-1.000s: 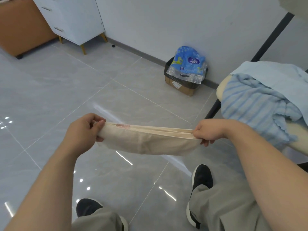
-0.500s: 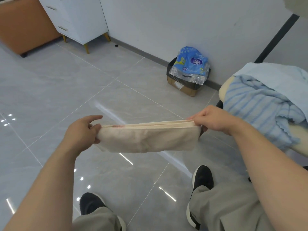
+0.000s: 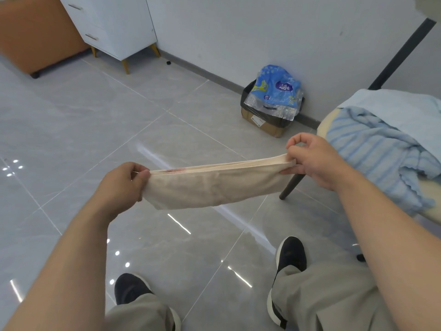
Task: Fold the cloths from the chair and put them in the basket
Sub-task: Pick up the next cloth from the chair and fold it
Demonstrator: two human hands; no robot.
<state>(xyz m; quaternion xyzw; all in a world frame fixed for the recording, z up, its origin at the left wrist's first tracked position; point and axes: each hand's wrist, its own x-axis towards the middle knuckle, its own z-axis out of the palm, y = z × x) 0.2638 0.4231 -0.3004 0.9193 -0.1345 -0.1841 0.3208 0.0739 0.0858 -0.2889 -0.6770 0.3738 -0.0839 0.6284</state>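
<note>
Grey tile floor [image 3: 71, 130] below. My left hand [image 3: 119, 187] and right hand [image 3: 315, 158] pinch opposite ends of the beige cloth [image 3: 214, 185]; its long axis runs hand to hand.

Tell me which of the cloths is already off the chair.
The beige cloth, stretched between the left hand and right hand; the blue ones lie on the chair.

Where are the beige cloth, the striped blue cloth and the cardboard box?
beige cloth [image 3: 214, 187]: head view, middle of its hanging folded face.
striped blue cloth [image 3: 372, 149]: head view, striped part draped over the chair seat.
cardboard box [image 3: 262, 123]: head view, its brown front side.
</note>
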